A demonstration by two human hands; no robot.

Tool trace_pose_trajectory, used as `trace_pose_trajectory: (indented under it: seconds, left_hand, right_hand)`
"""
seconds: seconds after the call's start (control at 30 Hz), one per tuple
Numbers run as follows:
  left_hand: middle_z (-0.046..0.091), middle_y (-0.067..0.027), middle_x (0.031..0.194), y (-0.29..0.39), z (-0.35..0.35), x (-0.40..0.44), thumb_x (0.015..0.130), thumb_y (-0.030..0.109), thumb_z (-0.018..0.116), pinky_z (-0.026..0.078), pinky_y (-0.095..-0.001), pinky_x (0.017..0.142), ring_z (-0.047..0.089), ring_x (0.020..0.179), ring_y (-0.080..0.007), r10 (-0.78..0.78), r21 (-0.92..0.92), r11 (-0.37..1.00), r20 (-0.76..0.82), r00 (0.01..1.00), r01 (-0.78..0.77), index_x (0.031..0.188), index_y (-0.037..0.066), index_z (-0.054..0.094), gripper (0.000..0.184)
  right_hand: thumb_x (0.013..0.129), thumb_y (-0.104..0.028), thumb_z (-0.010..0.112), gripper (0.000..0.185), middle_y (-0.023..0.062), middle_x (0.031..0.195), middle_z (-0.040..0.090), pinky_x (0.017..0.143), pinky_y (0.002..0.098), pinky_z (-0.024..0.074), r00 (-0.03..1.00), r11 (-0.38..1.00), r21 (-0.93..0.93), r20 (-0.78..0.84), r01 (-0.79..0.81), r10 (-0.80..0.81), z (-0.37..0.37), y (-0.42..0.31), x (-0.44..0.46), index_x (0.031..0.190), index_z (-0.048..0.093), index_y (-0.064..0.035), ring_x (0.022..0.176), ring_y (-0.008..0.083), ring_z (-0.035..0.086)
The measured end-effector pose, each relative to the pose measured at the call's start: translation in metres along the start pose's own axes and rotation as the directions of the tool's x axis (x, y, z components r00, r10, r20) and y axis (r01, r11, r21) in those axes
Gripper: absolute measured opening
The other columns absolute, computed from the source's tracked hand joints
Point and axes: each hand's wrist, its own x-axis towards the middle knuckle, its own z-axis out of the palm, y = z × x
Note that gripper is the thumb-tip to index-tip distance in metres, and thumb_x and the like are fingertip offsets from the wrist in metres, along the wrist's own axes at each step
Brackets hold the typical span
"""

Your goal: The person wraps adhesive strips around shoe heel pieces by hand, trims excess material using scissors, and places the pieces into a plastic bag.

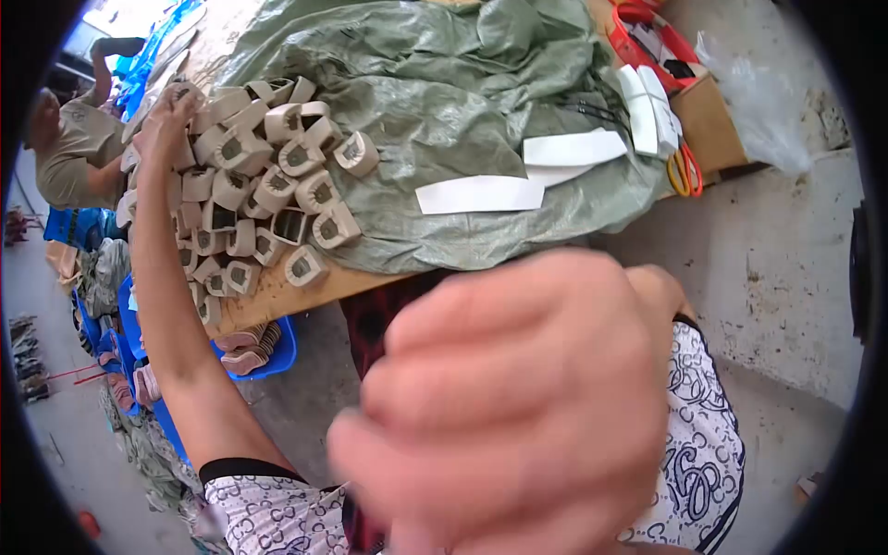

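My left hand (168,118) reaches out to the far left of the table, at the edge of a pile of beige hollow moulded pieces (242,151) that look like shoe heels. Its fingers are bent, and what they hold is too small to make out. Large and blurred, my right hand (518,398) is raised close to the camera. Its fingers are curled together, hiding anything inside. Beyond it, white curved strips (481,195) lie on a green plastic sheet (416,111).
Orange-handled scissors (685,171) and a red container (647,42) are at the table's right end, beside a cardboard box (710,125). A blue bin (277,351) with stacked sole-like pieces stands below the front edge. Another person (79,153) is at the far left.
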Motion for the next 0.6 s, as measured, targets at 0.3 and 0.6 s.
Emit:
trace_pose_trajectory:
  seconds: [0.3,0.6]
  left_hand:
    - [0.049,-0.0119,0.142,0.0,-0.018,-0.036,0.093,0.055,0.047,0.041,-0.0432,0.102,0.047,0.131,-0.0312,0.0,0.029,1.0,-0.094,0.996,0.003,0.142,0.021,0.046,0.059]
    - [0.062,-0.0186,0.116,-0.023,0.025,-0.004,0.091,0.055,0.05,0.044,-0.0522,0.09,0.062,0.102,-0.0387,0.353,0.029,0.928,-0.379,0.855,-0.37,0.135,0.016,0.053,0.059]
  right_hand:
    - [0.09,-0.011,0.06,0.017,0.0068,0.085,0.068,0.067,0.0294,0.0533,0.995,1.0,0.004,0.093,-0.018,0.017,-0.001,-0.026,-0.015,0.104,0.068,-0.0075,0.074,0.0192,0.066]
    - [0.092,-0.013,0.058,0.015,0.006,0.084,0.069,0.065,0.0291,0.0533,0.992,0.998,-0.01,0.107,-0.062,0.062,0.001,-0.03,-0.024,0.101,0.069,-0.0103,0.073,0.0191,0.066]
